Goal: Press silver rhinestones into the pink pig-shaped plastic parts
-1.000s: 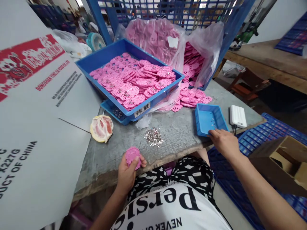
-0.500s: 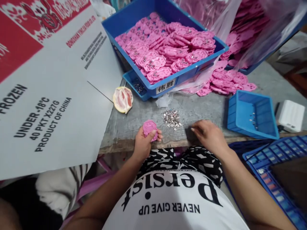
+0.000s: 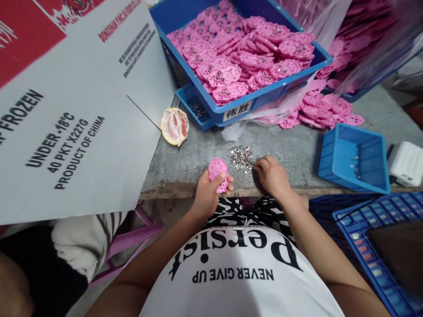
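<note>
My left hand (image 3: pixel 209 190) grips a flat pink plastic piece (image 3: pixel 218 172) with a scalloped edge, thumb lying across its face, just above the table's front edge. Right of it, a small heap of shiny metal bits (image 3: pixel 241 156) lies on the grey table (image 3: pixel 198 163). At the heap's right border is my right hand (image 3: pixel 271 175), its fingers curled and thumb and forefinger pinched together at the tabletop. Whether a metal bit sits between those fingertips is too small to see.
A big blue bin (image 3: pixel 238 115) full of pink pieces rests partly over a small blue tray (image 3: pixel 194 108). Loose pink pieces (image 3: pixel 325 108) lie beside it. A cut citrus fruit (image 3: pixel 175 127), a printed carton (image 3: pixel 99 132), a blue box (image 3: pixel 353 154) and a white device (image 3: pixel 406 164) flank the work area.
My right hand has moved left to the edge of the metal heap, its fingers drawing together. My left hand still holds the pink piece, now turned more face up. The view has shifted slightly.
</note>
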Demonstrator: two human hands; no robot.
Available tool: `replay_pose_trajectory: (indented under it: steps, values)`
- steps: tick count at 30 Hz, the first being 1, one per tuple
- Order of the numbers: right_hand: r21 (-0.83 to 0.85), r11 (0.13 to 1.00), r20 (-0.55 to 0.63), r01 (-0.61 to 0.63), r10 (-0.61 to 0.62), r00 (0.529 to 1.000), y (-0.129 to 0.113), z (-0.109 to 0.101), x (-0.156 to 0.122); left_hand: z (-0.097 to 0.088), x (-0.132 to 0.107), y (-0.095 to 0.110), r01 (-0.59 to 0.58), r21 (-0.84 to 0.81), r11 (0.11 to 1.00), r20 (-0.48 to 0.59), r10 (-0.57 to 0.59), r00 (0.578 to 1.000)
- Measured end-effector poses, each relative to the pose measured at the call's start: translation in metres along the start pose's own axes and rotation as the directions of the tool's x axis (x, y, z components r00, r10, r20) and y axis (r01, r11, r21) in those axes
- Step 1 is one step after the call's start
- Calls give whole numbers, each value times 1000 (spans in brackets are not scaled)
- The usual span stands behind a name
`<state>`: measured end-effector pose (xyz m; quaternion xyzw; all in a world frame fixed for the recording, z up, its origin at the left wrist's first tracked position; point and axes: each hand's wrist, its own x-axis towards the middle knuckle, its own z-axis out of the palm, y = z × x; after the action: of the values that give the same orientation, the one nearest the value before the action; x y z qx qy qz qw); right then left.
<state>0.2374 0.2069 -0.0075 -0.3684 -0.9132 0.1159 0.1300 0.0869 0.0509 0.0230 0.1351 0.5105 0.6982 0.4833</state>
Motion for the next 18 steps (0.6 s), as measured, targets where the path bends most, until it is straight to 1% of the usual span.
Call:
replay_pose_trajectory:
  steps: [3,7,11,14,18]
  values:
    - [51,998,-37,25,-24,999,7,2,-1,1,1,-1,6,2,1000,7,-6,1000]
    - [143,989,-87,28,-16,996,13,-1,-5,-2,7,-4,6,23,1000,2,-6,1000]
    - [222,973,-92,66,-46,995,15,-3,-9,-6,13,-7,8,38,999,47,-9,999]
    - [188,980,-77,60,-47,996,12,-2,-9,-9,15,-8,-1,58,998,83,-4,997]
    - [78,997,-12,25,-25,1000,5,-2,-5,-11,15,-10,-10,79,997,108,1,994]
